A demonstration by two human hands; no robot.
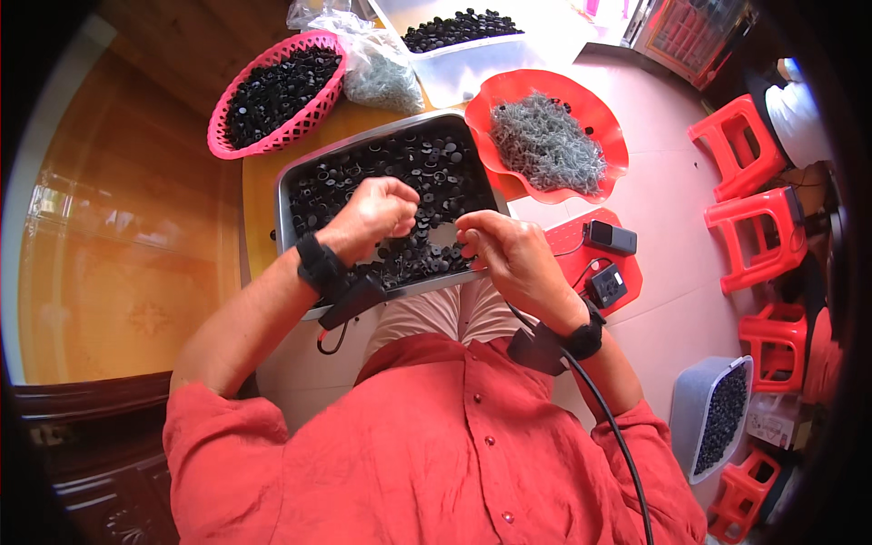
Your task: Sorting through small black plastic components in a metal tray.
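A metal tray (281, 207) lies in front of me, filled with small black round pieces (434, 171), some button-like discs and some rings. Over its middle, my left hand (374, 218) is closed with the fingers curled in. Whatever it may hold is hidden. My right hand (513, 254) is above the tray's right edge, thumb and fingertips pinched together; anything between them is too small to make out. The two hands are a short way apart. A bare pale patch of the tray's bottom shows between them. Both wrists carry black straps with dark boxes.
Behind the tray are a pink basket (317, 42) of black pieces, a clear bag (383, 80) and a white bin (454, 73). A red scalloped bowl (613, 127) holds thin grey pins. Right are a red stool (627, 292) bearing black devices, more red stools (749, 241), and a grey tub (695, 400).
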